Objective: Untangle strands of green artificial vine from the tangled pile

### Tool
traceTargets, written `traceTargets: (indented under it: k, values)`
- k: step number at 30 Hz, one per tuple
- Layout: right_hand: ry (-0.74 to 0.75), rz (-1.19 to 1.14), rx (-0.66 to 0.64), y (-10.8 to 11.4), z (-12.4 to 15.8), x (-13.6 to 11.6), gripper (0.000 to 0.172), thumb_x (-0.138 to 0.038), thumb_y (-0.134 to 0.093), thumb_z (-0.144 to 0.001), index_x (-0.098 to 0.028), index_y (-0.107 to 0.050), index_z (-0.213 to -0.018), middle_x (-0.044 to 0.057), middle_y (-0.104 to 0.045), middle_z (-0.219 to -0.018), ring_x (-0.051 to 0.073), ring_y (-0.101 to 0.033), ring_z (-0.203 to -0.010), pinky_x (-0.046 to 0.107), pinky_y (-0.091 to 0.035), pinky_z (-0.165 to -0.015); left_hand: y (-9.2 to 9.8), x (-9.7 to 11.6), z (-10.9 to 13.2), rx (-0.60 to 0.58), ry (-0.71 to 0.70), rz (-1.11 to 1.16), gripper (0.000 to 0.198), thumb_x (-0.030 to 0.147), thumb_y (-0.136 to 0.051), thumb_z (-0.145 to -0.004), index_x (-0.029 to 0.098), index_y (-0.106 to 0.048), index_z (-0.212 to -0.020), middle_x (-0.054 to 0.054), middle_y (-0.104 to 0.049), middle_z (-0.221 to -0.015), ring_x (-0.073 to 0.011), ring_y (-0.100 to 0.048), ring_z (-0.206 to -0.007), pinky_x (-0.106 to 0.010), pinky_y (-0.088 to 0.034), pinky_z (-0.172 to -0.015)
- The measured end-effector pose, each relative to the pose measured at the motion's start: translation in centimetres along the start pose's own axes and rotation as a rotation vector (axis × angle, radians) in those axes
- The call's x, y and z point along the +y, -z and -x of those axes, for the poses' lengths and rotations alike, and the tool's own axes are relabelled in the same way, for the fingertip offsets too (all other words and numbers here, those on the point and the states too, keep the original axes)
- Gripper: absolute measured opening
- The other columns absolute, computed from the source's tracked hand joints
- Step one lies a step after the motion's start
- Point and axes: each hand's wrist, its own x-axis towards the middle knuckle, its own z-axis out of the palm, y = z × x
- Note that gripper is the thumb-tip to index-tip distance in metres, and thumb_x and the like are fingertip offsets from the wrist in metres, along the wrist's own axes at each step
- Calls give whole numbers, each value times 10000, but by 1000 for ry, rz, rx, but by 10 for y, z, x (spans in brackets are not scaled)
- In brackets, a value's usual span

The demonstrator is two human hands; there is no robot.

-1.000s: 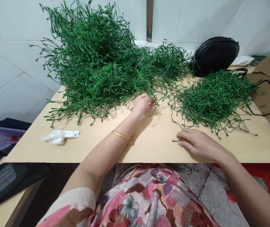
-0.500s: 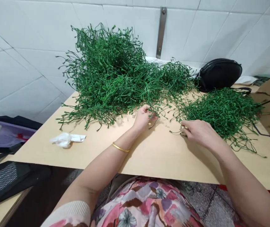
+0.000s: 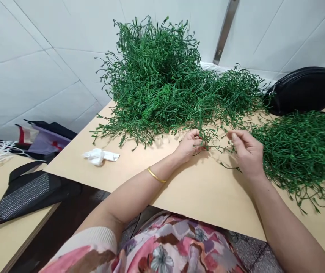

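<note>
A tall heap of thin green artificial stems [image 3: 162,87] with small budded tips stands on the table [image 3: 156,197]. My left hand [image 3: 191,146], with a gold bangle [image 3: 156,175] on its wrist, is closed on a few of these stems at the heap's front edge. To its right my right hand [image 3: 247,153] is raised slightly off the table, thumb and forefinger pinched where a thin stem meets them. Beside that hand lies a second, lower pile of the same stems [image 3: 304,148]. A few loose stems lie between my hands.
A black bag [image 3: 307,89] leans by the tiled wall behind the right pile. Crumpled white plastic [image 3: 98,156] lies near the table's left edge. Further left, a black mesh-patterned item [image 3: 25,195] rests on a lower surface, near a purple and black bag [image 3: 47,138].
The view has swung left, so things appear further right. My right hand has lifted and turned, its fingertips now pointing toward the stems at my left hand. My left hand keeps hold of its stems.
</note>
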Motion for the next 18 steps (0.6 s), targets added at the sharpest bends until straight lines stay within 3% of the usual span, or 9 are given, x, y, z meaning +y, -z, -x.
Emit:
traceTargets:
  k: [2,4,7,9,11,13,18]
  values:
    - [132,112,149,3,4,-2,195,-274,-446,-863,-196,-601,-952,69,-615,-905,178,-576,-855,335,-459,-746,0,-1,-1,-6,24,24,285,81,-622,-539,169,-404,-700,44,-559,-581,-111,-591,-536,-242,-476,-552]
    - [366,252,192,4,10,-8,178,-209,-479,-833,-204,-594,-969,78,-608,-906,181,-557,-867,332,-451,-745,0,-2,-2,12,47,18,298,87,-627,-546,177,-387,-700,40,-561,-580,-130,-598,-526,-231,-455,-504]
    - [738,404,-9,-4,20,-21,244,-143,-529,-775,-205,-594,-1002,78,-622,-886,186,-533,-883,335,-429,-764,-2,-4,-2,81,44,13,296,60,-624,-548,176,-396,-698,57,-534,-570,-96,-564,-493,-202,-433,-492]
    - [866,497,-185,-12,27,-27,291,-143,-526,-770,-200,-597,-1046,82,-640,-968,204,-505,-956,362,-397,-819,-2,-5,-2,113,21,26,287,20,-612,-541,168,-414,-687,73,-495,-551,-57,-523,-477,-170,-409,-494]
    - [879,603,-283,-20,30,-28,329,-150,-508,-780,-193,-594,-1095,81,-626,-1099,228,-463,-1038,395,-349,-868,-2,-5,-2,123,5,57,270,-3,-598,-545,159,-436,-687,78,-475,-538,-34,-489,-465,-152,-382,-488]
    - [817,688,-269,-22,30,-24,350,-158,-497,-787,-188,-587,-1124,81,-604,-1169,243,-440,-1065,412,-313,-881,0,-3,-2,120,17,91,258,2,-593,-564,157,-466,-727,71,-497,-542,-34,-478,-454,-159,-377,-486]
    - [613,738,-136,-15,19,-5,258,-191,-519,-786,-190,-620,-1024,70,-656,-986,238,-461,-974,395,-309,-838,2,6,-3,101,116,96,313,-16,-591,-573,146,-508,-827,25,-574,-560,-102,-574,-511,-224,-439,-544]
